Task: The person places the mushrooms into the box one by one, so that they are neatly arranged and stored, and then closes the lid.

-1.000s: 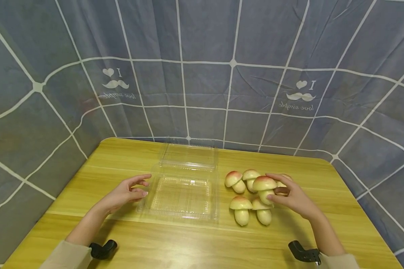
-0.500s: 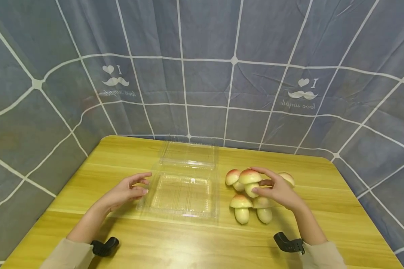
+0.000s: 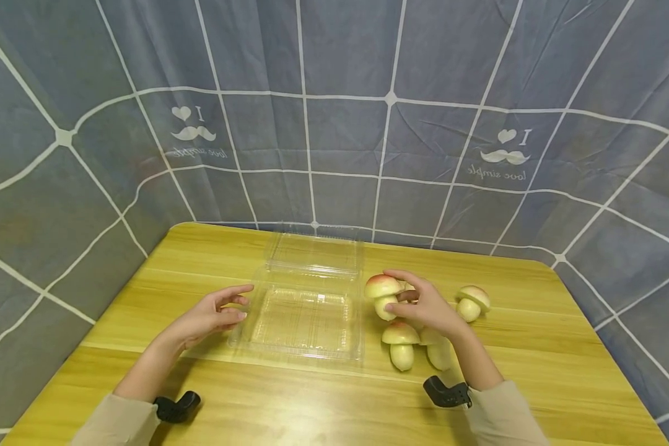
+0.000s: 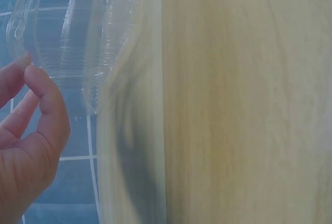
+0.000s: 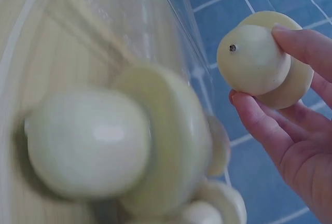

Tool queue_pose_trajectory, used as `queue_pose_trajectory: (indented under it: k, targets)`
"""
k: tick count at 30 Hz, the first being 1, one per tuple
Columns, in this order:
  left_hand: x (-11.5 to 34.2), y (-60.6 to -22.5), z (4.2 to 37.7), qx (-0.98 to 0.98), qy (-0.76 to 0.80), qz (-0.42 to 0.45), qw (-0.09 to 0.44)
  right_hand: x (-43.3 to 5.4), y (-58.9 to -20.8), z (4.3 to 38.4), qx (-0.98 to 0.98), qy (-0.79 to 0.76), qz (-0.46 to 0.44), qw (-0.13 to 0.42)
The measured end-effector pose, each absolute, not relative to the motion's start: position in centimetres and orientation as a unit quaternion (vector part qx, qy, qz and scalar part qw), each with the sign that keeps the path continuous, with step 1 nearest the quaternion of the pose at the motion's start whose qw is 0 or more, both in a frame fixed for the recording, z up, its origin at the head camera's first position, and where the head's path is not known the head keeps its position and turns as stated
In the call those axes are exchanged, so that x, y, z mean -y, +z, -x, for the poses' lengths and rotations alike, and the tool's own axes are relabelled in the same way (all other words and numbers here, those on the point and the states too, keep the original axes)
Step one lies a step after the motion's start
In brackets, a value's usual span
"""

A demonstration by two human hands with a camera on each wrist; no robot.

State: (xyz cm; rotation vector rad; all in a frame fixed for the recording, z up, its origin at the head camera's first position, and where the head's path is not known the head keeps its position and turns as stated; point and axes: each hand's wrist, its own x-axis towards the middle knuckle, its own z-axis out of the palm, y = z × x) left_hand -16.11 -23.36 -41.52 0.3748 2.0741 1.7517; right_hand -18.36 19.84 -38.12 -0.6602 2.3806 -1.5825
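My right hand (image 3: 428,306) pinches a toy mushroom (image 3: 383,296) by its stem, cap up, just right of the clear plastic box. The right wrist view shows this held mushroom (image 5: 254,58) from below, a small dark spot on its stem end. Beneath that hand lie more mushrooms with pale stems and reddish caps; one mushroom (image 3: 401,347) is nearest the front, another (image 3: 438,350) is partly covered by the hand. My left hand (image 3: 214,316) hovers at the left edge of the clear box (image 3: 301,356), fingers loosely bent and holding nothing.
The box's hinged lid (image 3: 314,254) lies open toward the back of the wooden table (image 3: 245,402). A single mushroom (image 3: 472,302) sits apart on the right. A grey curtain (image 3: 345,142) with white lines stands behind the table's back edge.
My right hand has carried the held mushroom leftward from over the right of the group to beside the box. The lone mushroom at right is now uncovered. My left hand has barely moved.
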Motion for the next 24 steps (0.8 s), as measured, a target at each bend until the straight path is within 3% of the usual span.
queue_pose_trajectory:
  k: [24]
  targets:
    - [23.1,-41.9,16.5,-0.725,0.649,-0.116,0.200,-11.2,-39.0,19.7,-0.774,-0.573,0.213,0.164]
